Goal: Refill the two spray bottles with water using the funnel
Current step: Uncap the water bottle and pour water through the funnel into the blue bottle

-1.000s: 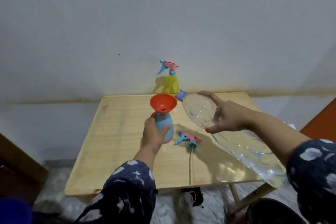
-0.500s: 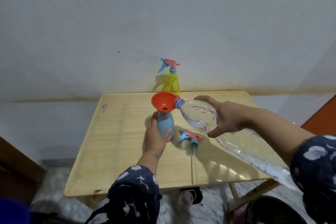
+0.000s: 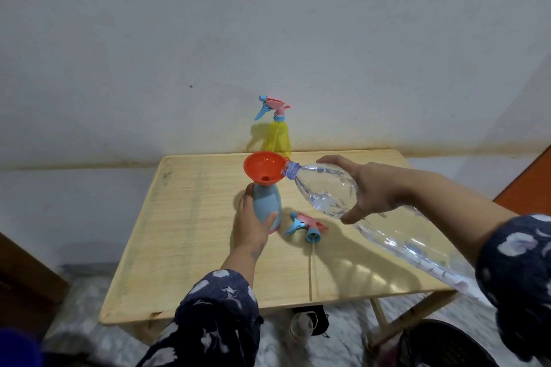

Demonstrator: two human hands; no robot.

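My left hand (image 3: 252,225) is wrapped around the blue spray bottle (image 3: 266,206), thumb on its near side and the other fingers curled behind it, holding it upright on the wooden table (image 3: 185,235). My right hand (image 3: 372,191) is clamped on the clear plastic water bottle (image 3: 326,191), thumb underneath and fingers over the top, gripping it near its shoulder. That bottle is tilted neck-down to the left, its long body running back under my forearm toward the lower right, with water pooled in the lower part of the neck end. Its blue-ringed mouth touches the right rim of the orange funnel (image 3: 265,168), which sits in the open neck of the blue spray bottle. I cannot tell whether water is running out. Just right of the blue bottle, the removed spray head (image 3: 307,226), pink with a blue trigger and collar, lies on its side on the table with its thin tube trailing toward me. The yellow spray bottle (image 3: 275,137) stands at the far edge by the wall, its pink and blue head on.
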